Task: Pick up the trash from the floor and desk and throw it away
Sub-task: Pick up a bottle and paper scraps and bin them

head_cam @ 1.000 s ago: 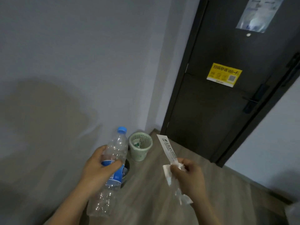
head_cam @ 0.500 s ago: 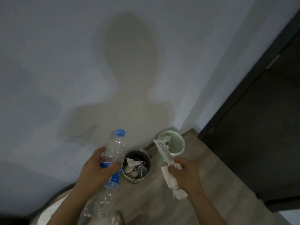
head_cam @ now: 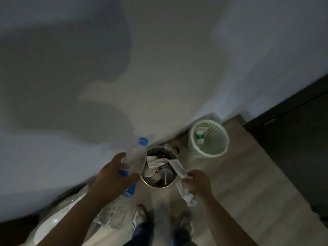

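There are two bins: a dark bin (head_cam: 160, 187) and a green basket (head_cam: 215, 129). Two bottles show: a blue-capped bottle (head_cam: 136, 157), held by the left grip (head_cam: 113, 176), and a green-banded bottle (head_cam: 200, 134) in the green basket. The grips number two; the right grip (head_cam: 198, 183) pinches one wrapper (head_cam: 178, 167) and one tissue (head_cam: 185, 193). Two shoes show: a left shoe (head_cam: 139, 215) and a right shoe (head_cam: 186, 223).
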The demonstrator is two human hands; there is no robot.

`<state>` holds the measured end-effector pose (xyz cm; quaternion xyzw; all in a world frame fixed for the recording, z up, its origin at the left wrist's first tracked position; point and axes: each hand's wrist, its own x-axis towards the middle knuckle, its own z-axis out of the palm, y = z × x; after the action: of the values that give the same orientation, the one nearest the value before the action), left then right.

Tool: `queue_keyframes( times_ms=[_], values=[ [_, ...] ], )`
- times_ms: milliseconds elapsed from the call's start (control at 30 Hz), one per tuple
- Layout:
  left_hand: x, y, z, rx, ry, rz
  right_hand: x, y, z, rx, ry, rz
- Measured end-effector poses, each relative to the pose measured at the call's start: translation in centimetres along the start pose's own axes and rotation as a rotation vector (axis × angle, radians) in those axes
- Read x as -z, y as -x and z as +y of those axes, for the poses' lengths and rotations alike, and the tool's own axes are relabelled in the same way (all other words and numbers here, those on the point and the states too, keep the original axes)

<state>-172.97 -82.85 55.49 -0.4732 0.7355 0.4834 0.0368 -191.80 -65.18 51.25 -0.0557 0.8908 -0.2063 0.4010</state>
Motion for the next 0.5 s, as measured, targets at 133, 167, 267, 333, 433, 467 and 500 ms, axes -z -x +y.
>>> queue_keyframes(
  times_ms=[133,167,267,333,433,467,500],
  values=[
    [-3.1,-5.4,-2.3,0.037,-0.101,-0.026,-3.8,-8.4,0.8,-0.033,0.043,-0.080],
    [-4.0,-6.4,-3.2,0.052,-0.121,-0.028,-4.9,-10.3,1.3,-0.042,0.067,-0.111],
    [-6.9,-9.1,-5.5,0.069,-0.161,-0.046,-8.1,-15.6,3.4,-0.076,0.116,-0.166],
    [-8.5,-10.8,-6.7,0.072,-0.194,-0.032,-9.8,-18.7,4.5,-0.106,0.148,-0.182],
    [-10.7,-13.0,-8.2,0.095,-0.214,-0.015,-11.8,-22.4,5.4,-0.149,0.113,-0.170],
    [-11.4,-13.8,-8.7,0.094,-0.219,-0.017,-12.4,-23.4,5.4,-0.139,0.105,-0.155],
    [-12.0,-14.5,-9.2,0.097,-0.221,-0.019,-13.1,-24.4,5.5,-0.117,0.111,-0.141]
  ],
)
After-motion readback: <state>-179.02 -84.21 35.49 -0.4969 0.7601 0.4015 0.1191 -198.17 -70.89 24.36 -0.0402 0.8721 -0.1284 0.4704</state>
